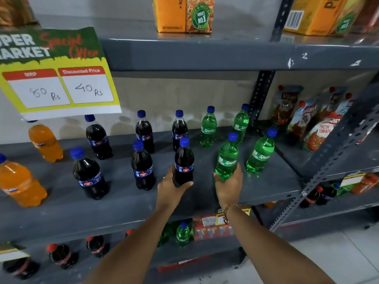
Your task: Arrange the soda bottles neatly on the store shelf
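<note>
On the grey middle shelf (123, 208) stand soda bottles in two rows, all with blue caps. My left hand (171, 187) is wrapped around the base of a dark cola bottle (184, 158) in the front row. My right hand (229, 186) grips the bottom of a green Sprite bottle (226, 156) beside it. Both bottles stand upright on the shelf. More dark cola bottles (142, 165) stand to the left, two orange soda bottles (19, 181) at the far left, and other Sprite bottles (260, 153) to the right and behind.
A yellow and green price sign (59, 83) hangs over the back left bottles. Juice cartons (184, 15) sit on the shelf above. Tomato sauce pouches (313, 119) fill the right bay behind a slotted upright (261, 97). Red-capped cola bottles (61, 256) and a Sprite bottle stand on the lower shelf.
</note>
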`<move>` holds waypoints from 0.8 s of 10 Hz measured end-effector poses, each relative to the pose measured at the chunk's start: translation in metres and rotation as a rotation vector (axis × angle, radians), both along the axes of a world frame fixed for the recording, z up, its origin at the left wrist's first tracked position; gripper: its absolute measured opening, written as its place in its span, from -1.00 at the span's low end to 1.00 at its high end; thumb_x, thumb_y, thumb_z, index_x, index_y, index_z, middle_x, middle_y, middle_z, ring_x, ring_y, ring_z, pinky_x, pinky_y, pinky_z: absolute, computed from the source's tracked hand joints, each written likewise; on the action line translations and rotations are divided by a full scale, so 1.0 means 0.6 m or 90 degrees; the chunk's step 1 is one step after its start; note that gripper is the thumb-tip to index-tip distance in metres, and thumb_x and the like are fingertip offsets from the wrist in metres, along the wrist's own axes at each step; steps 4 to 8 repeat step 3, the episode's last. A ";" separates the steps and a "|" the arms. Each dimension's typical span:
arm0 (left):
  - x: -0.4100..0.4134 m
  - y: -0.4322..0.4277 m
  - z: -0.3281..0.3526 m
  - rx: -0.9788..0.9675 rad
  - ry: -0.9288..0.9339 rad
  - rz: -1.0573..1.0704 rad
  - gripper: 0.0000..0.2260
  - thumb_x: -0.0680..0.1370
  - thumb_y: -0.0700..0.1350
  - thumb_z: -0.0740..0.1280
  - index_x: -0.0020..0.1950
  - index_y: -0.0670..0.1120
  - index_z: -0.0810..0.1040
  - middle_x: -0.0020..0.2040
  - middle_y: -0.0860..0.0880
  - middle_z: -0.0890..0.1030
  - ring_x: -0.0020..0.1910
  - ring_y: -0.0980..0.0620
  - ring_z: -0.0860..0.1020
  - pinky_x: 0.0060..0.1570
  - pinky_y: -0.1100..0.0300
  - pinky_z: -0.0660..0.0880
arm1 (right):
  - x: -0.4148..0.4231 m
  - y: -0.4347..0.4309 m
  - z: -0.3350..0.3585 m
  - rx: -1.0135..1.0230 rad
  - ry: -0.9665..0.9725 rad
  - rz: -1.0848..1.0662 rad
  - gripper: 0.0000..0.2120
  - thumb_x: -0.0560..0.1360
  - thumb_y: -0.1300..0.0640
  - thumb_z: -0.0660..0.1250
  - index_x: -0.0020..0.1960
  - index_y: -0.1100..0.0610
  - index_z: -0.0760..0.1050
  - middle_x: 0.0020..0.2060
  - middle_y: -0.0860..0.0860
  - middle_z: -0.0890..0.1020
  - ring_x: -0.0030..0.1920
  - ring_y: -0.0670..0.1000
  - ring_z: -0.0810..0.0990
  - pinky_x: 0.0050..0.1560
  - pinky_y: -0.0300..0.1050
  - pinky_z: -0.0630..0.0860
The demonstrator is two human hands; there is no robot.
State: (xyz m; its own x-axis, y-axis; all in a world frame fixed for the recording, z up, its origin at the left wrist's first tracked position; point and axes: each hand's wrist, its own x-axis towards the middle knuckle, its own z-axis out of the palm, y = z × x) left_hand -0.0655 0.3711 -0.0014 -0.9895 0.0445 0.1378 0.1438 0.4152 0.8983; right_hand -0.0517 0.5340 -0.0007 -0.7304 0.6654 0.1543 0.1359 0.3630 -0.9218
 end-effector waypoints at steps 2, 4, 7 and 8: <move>0.057 -0.030 0.002 -0.005 -0.030 0.007 -0.40 0.45 0.05 0.38 0.42 -0.07 0.26 0.34 -0.02 0.43 0.31 0.01 0.38 0.28 0.13 0.33 | 0.039 -0.033 0.022 -0.050 0.035 -0.054 -0.43 0.48 0.21 0.33 0.40 0.29 0.17 0.33 0.22 0.35 0.34 0.16 0.35 0.38 0.06 0.31; 0.095 -0.070 0.031 0.003 0.099 0.060 -0.61 0.51 -0.03 0.32 0.31 -0.08 0.39 0.12 0.01 0.56 0.10 0.10 0.51 0.11 0.22 0.43 | 0.109 -0.097 0.033 -0.040 0.155 0.009 -0.73 0.52 0.19 0.25 0.22 0.11 0.40 0.04 0.04 0.52 0.05 0.02 0.53 0.12 -0.12 0.50; 0.095 -0.070 0.031 0.003 0.099 0.060 -0.61 0.51 -0.03 0.32 0.31 -0.08 0.39 0.12 0.01 0.56 0.10 0.10 0.51 0.11 0.22 0.43 | 0.109 -0.097 0.033 -0.040 0.155 0.009 -0.73 0.52 0.19 0.25 0.22 0.11 0.40 0.04 0.04 0.52 0.05 0.02 0.53 0.12 -0.12 0.50; 0.095 -0.070 0.031 0.003 0.099 0.060 -0.61 0.51 -0.03 0.32 0.31 -0.08 0.39 0.12 0.01 0.56 0.10 0.10 0.51 0.11 0.22 0.43 | 0.109 -0.097 0.033 -0.040 0.155 0.009 -0.73 0.52 0.19 0.25 0.22 0.11 0.40 0.04 0.04 0.52 0.05 0.02 0.53 0.12 -0.12 0.50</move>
